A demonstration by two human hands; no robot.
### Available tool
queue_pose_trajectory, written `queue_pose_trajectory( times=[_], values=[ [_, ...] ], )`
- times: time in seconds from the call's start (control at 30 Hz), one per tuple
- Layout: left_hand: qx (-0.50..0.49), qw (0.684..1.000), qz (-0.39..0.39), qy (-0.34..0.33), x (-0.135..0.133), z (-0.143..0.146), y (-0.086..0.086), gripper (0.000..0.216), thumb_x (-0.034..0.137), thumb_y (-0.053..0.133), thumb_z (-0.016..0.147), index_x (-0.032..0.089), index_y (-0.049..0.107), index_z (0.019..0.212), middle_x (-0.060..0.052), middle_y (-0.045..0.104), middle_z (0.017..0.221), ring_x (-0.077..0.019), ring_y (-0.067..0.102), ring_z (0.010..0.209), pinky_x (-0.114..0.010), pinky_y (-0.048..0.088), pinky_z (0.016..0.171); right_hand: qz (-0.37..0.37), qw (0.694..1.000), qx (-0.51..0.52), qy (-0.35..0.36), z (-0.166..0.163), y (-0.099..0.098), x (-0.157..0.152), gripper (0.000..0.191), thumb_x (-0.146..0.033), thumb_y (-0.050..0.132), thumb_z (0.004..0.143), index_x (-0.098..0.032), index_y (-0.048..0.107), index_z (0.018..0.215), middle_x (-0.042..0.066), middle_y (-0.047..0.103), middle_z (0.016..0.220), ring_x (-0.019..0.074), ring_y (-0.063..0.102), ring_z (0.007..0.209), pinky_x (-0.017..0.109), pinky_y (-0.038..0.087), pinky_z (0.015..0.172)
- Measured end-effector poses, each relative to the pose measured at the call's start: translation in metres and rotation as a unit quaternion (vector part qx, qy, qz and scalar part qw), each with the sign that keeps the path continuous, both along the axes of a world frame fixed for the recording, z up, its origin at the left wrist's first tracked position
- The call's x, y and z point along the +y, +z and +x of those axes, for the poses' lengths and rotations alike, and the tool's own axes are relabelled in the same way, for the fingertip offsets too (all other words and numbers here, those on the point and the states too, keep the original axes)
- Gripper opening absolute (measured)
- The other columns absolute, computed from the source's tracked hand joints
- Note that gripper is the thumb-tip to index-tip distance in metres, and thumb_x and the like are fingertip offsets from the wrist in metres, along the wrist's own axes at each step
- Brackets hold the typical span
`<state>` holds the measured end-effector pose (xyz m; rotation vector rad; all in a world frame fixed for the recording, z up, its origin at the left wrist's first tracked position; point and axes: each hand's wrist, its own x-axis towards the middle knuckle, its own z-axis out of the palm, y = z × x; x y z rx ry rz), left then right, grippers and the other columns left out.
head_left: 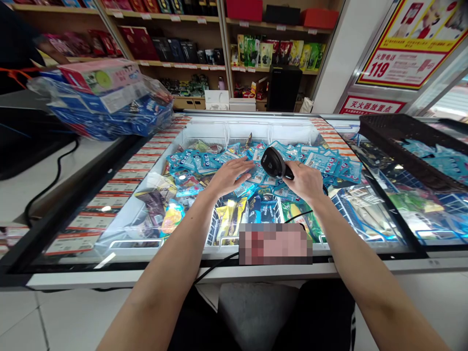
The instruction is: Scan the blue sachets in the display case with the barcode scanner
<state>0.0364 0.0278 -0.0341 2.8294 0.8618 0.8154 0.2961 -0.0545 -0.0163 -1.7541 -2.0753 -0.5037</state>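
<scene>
My right hand [306, 181] is closed round the handle of a black barcode scanner [275, 162], its head tilted down over a heap of blue ice-cream packets [204, 160] in an open chest freezer [252, 123]. My left hand [229, 175] lies open, fingers stretched flat on the blue packets just left of the scanner. A black cable [219, 263] runs from the scanner down over the freezer's front edge. Below the blue packets lie yellow, green and dark wrapped ice creams [231, 214] in wire baskets.
A stack of plastic-wrapped blue cartons with a pink box [106, 97] rests on the counter at left. A black plastic crate [405, 136] sits on the glass lid at right. Shelves of goods [190, 48] stand behind. Price tags [120, 180] line the freezer's left rim.
</scene>
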Motion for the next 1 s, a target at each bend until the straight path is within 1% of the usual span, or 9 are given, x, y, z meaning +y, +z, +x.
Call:
queue_pose_trajectory(
  times=[0.13,0.2,0.33,0.4,0.47,0.6,0.7,0.9,1.0],
  values=[
    [0.010,1.000,-0.017,0.001,-0.001,0.002,0.000,0.031,0.040,0.040,0.091,0.025,0.064,0.105,-0.005,0.066,0.107,-0.0207,0.057,0.106,-0.040,0.040,0.096,0.006,1.000,0.000,0.000,0.000,0.000,0.000,0.032,-0.036,0.048,0.086,-0.024,0.057,0.115,0.006,0.067,0.096,0.0200,0.062,0.080,0.028,0.031,0.059],
    [0.011,1.000,-0.011,0.018,-0.001,0.002,0.001,0.032,0.044,0.043,0.089,0.023,0.064,0.102,-0.006,0.065,0.105,-0.0216,0.057,0.104,-0.040,0.041,0.095,0.010,1.000,-0.001,0.001,0.000,0.000,0.000,0.032,-0.036,0.048,0.086,-0.024,0.057,0.114,0.005,0.068,0.095,0.0197,0.062,0.080,0.028,0.031,0.058],
    [0.030,0.999,-0.026,0.032,-0.005,0.003,0.002,0.049,0.051,0.044,0.086,0.025,0.049,0.128,-0.007,0.053,0.129,-0.0243,0.046,0.121,-0.042,0.035,0.103,0.010,1.000,-0.006,0.003,0.000,0.000,0.000,0.032,-0.038,0.048,0.086,-0.025,0.057,0.114,0.004,0.067,0.095,0.0196,0.062,0.078,0.028,0.029,0.057],
    [0.050,0.997,-0.045,0.039,-0.006,0.003,0.001,0.055,0.053,0.043,0.087,0.026,0.040,0.135,-0.007,0.050,0.133,-0.0248,0.044,0.123,-0.043,0.033,0.105,0.003,1.000,-0.010,0.003,0.000,0.000,0.000,0.033,-0.039,0.049,0.086,-0.024,0.056,0.114,0.005,0.067,0.095,0.0193,0.061,0.078,0.028,0.029,0.057],
    [0.051,0.996,-0.047,0.052,-0.005,0.002,0.001,0.059,0.055,0.044,0.085,0.026,0.039,0.136,-0.008,0.051,0.131,-0.0257,0.045,0.122,-0.043,0.034,0.104,-0.003,1.000,-0.014,0.002,0.000,0.000,0.001,0.033,-0.039,0.049,0.086,-0.024,0.056,0.114,0.005,0.067,0.095,0.0190,0.061,0.078,0.028,0.028,0.057],
    [-0.009,0.995,-0.025,0.098,0.002,-0.001,-0.002,0.072,0.058,0.054,0.079,0.022,0.034,0.138,-0.012,0.048,0.128,-0.0275,0.046,0.119,-0.042,0.039,0.099,0.002,1.000,-0.014,0.004,0.001,-0.001,0.000,0.032,-0.039,0.049,0.086,-0.024,0.057,0.113,0.004,0.067,0.095,0.0184,0.061,0.078,0.028,0.028,0.057],
    [-0.059,0.988,-0.022,0.142,0.008,-0.004,-0.006,0.074,0.057,0.056,0.077,0.020,0.033,0.137,-0.013,0.047,0.127,-0.0279,0.047,0.116,-0.041,0.042,0.095,0.008,1.000,-0.014,0.013,0.000,-0.001,0.000,0.032,-0.038,0.049,0.086,-0.024,0.057,0.113,0.004,0.067,0.094,0.0187,0.061,0.079,0.028,0.028,0.057],
    [-0.159,0.972,-0.024,0.170,0.017,-0.010,-0.015,0.053,0.047,0.049,0.085,0.019,0.037,0.128,-0.011,0.055,0.115,-0.0210,0.057,0.098,-0.036,0.047,0.084,0.000,1.000,-0.015,0.021,0.000,-0.001,0.001,0.034,-0.038,0.050,0.085,-0.024,0.056,0.116,0.005,0.067,0.096,0.0180,0.061,0.078,0.027,0.030,0.059],
    [-0.244,0.952,-0.035,0.179,0.023,-0.014,-0.017,0.045,0.045,0.050,0.086,0.019,0.041,0.122,-0.010,0.058,0.107,-0.0186,0.058,0.092,-0.032,0.048,0.077,0.005,0.999,-0.015,0.028,0.000,-0.001,0.001,0.034,-0.037,0.051,0.085,-0.024,0.056,0.116,0.004,0.067,0.096,0.0179,0.061,0.079,0.027,0.031,0.059]
  ],
)
